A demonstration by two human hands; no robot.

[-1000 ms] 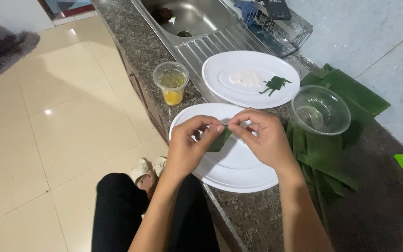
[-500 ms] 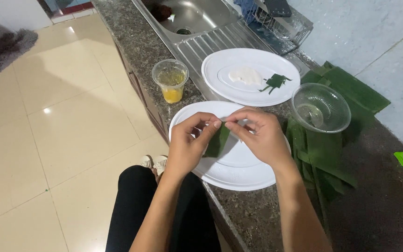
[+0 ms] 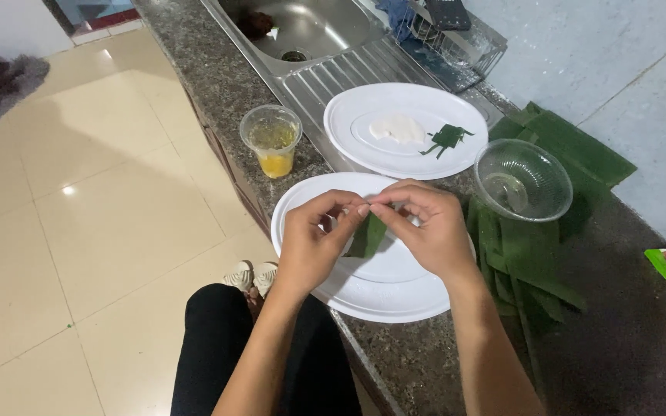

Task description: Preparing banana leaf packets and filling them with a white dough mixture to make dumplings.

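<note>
Narrow green leaf strip point(image 3: 367, 235) between hands point(image 3: 371, 231)

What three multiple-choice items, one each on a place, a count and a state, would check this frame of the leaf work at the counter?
1. Where is the green leaf strip?
A. in the sink
B. pinched between both hands above the near white plate
C. inside the clear bowl

2. How many white plates are on the counter?
A. one
B. two
C. four

3. What is the state of the clear plastic cup?
A. upright, with yellow liquid at the bottom
B. tipped on its side
C. full to the brim

Answers:
1 B, the left hand and right hand meet fingertip to fingertip on the strip over that plate.
2 B, the near plate and the far white plate are the only ones.
3 A, it stands by the sink drainboard with yellow only low in it.
</note>
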